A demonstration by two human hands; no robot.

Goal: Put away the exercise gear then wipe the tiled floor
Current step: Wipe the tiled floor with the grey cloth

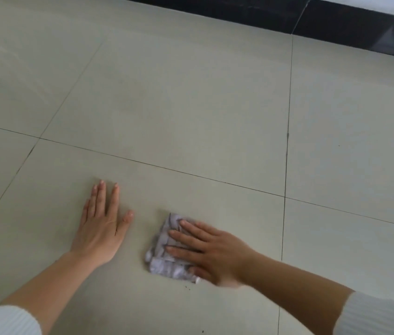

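Cloth (160, 259) under right hand (215, 252), left hand (101, 228) flat beside, dark skirting (336, 20) beyond.

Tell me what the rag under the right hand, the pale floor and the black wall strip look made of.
Crumpled grey-white rag: soft fabric, perhaps cotton; it creases and bunches under the flat right hand. Pale beige floor: glazed ceramic or porcelain tile, satin sheen, dark grout lines. Black wall strip: glossy tile or polished stone, judging by its reflections.
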